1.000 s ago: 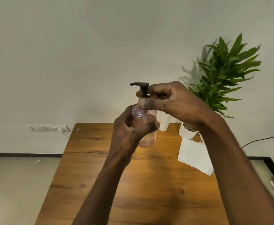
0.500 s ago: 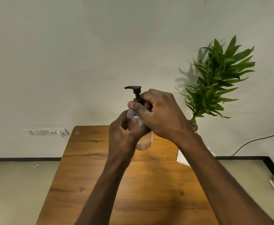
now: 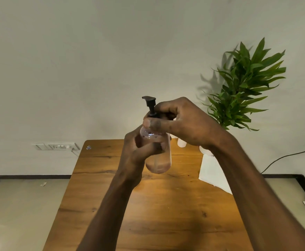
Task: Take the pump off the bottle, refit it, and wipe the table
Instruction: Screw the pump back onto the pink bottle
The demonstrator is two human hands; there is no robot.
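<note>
1. The wooden rectangular table (image 3: pixel 153 211) ran from near to far; a white folded cloth (image 3: pixel 211 171) lay at its far right, unused, so wiping was judged still to come.
2. The right hand (image 3: pixel 182 122) pinched the collar below the black plastic pump (image 3: pixel 150 104). Since a second before, it had regripped and the spout had swung leftward, suggesting a twist in progress.
3. The left hand (image 3: pixel 137 153) gripped the clear pink-tinted plastic bottle (image 3: pixel 158 154).
4. The bottle was held above the table's far centre, long axis near upright, pump uppermost, spout pointing left.
</note>
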